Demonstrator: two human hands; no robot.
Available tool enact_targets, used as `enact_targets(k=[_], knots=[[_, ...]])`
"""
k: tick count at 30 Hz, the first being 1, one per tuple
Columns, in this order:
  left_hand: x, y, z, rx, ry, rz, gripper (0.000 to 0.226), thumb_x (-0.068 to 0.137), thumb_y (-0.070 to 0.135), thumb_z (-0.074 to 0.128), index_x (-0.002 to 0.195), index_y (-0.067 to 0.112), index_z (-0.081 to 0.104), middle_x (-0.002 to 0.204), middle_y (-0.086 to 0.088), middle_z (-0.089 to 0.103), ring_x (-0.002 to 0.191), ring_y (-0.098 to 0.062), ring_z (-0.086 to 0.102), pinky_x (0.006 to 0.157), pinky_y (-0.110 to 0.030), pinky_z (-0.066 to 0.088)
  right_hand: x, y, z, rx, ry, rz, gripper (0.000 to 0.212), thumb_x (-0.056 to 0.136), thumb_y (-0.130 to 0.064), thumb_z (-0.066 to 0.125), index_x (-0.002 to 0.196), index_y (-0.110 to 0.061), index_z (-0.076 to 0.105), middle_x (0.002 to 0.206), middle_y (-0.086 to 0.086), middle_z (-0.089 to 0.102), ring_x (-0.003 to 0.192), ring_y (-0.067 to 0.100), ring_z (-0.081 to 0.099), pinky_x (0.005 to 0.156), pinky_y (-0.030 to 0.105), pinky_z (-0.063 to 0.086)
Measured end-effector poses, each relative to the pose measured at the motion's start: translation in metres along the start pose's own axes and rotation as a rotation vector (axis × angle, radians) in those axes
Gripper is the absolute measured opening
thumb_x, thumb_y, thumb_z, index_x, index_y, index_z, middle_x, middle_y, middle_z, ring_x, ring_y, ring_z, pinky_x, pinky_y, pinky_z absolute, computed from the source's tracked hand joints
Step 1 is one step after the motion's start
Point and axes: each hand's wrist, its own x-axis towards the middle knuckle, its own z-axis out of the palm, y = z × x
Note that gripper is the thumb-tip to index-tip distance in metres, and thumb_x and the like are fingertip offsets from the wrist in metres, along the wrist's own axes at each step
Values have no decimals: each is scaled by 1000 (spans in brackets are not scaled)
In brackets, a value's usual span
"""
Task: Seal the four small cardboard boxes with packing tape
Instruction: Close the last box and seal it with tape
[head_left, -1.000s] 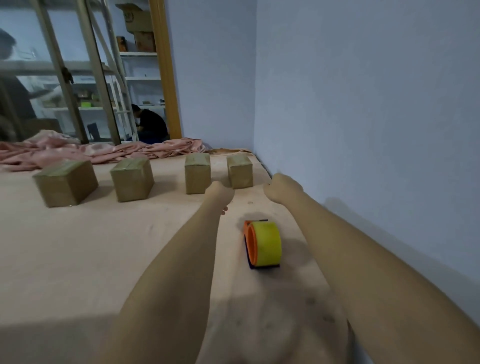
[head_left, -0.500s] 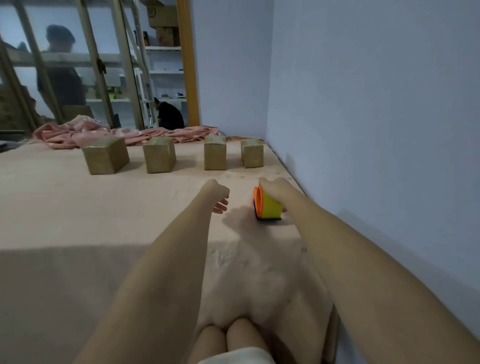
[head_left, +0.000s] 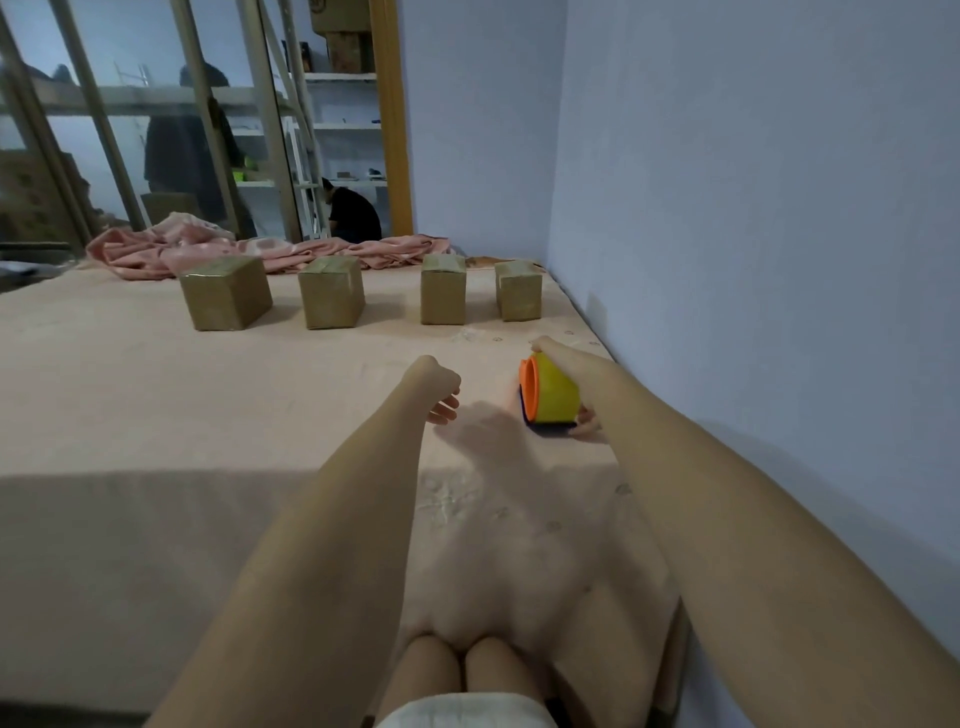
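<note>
A: What is the surface under everything?

B: A wide flat surface covered by a peach-pink sheet (head_left: 156, 395) with faint embroidered patterns; it looks like a bed, running right up to a pale lavender-blue wall (head_left: 753, 260) on the right. A crumpled pink blanket (head_left: 249, 249) lies along its far edge.

A: And the boxes?

B: Four small cardboard boxes stand in a row near that far edge, each apart from the next: the leftmost box (head_left: 226, 293), the second box (head_left: 331, 292), the third box (head_left: 443, 290) and the rightmost box (head_left: 518, 291), nearest the wall. Their tops look glossy, but I cannot tell how much tape is on them.

A: Where is the tape?

B: The tape dispenser (head_left: 549, 397), a yellow roll with an orange flange and a dark base, sits on the sheet in front of the rightmost box, close to the wall. The right hand (head_left: 563, 364) lies over it, its grip curled round the roll, fingertips showing below by the base.

A: The other hand?

B: The left hand (head_left: 440, 392) hovers just left of the dispenser, apart from it, fingers loosely curled and holding nothing.

A: The room beyond?

B: Slanted wooden posts, white shelves with cartons, an orange door frame (head_left: 392, 119), and two people in dark clothes in the background.
</note>
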Motion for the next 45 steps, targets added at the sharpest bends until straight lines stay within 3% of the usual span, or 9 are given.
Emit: enact_targets(k=[5,8,15,23,26,31,34,39,45], knots=[[16,-3,1,-3,8,-11,20,91,4,39,79,0,54,71,-12,60,54,-25,59,52,-30,50,21,-13,-3,-85,2,-27,59,74,-58,59,112,-15,42,112,16,56,103,32,57,94,44,46],[31,-3,-2,1,12,-15,19,91,4,39,80,0,54,70,-12,60,53,-25,59,49,-29,50,24,-31,-4,-161,3,-39,48,74,-53,62,103,-16,50,98,11,61,85,30,61,83,41,50],[88,6,-23,-14,56,28,22,91,6,41,76,2,57,66,-9,61,50,-21,60,49,-25,49,68,-62,37,7,33,-172,48,64,-64,60,87,-23,51,93,6,61,82,22,63,80,36,53],[185,5,-72,34,164,13,25,93,15,41,88,-1,59,63,-6,63,50,-19,60,47,-23,46,138,-109,99,55,-34,-203,59,52,-72,59,86,-25,52,91,3,61,80,19,61,75,31,52],[202,8,-82,94,174,-32,26,93,16,44,83,-1,61,60,-6,63,47,-17,60,43,-22,45,153,-116,113,67,-66,-149,68,54,-74,59,101,-25,52,97,2,59,83,18,59,73,30,49],[188,15,-105,123,61,-164,27,93,16,44,75,2,58,60,-6,62,43,-16,57,42,-21,43,146,-127,114,48,-31,-41,56,70,-68,60,105,-25,49,92,7,53,75,16,54,65,24,43],[167,27,-131,119,54,-242,26,94,16,43,75,3,55,60,-5,61,43,-16,56,41,-20,42,126,-145,118,47,-91,50,66,71,-68,57,117,-21,50,110,8,57,95,23,58,88,33,47],[128,38,-171,136,49,-373,23,91,15,44,78,2,57,60,-5,62,47,-18,58,44,-22,43,92,-170,134,96,-87,63,36,73,-57,64,81,-25,49,85,-2,55,74,13,56,65,27,46],[86,5,-201,104,92,-500,23,89,13,44,72,4,56,59,-5,62,46,-17,59,44,-21,43,80,-169,172,-4,-167,95,53,78,-59,59,108,-18,44,88,-1,50,82,18,53,71,31,40]])
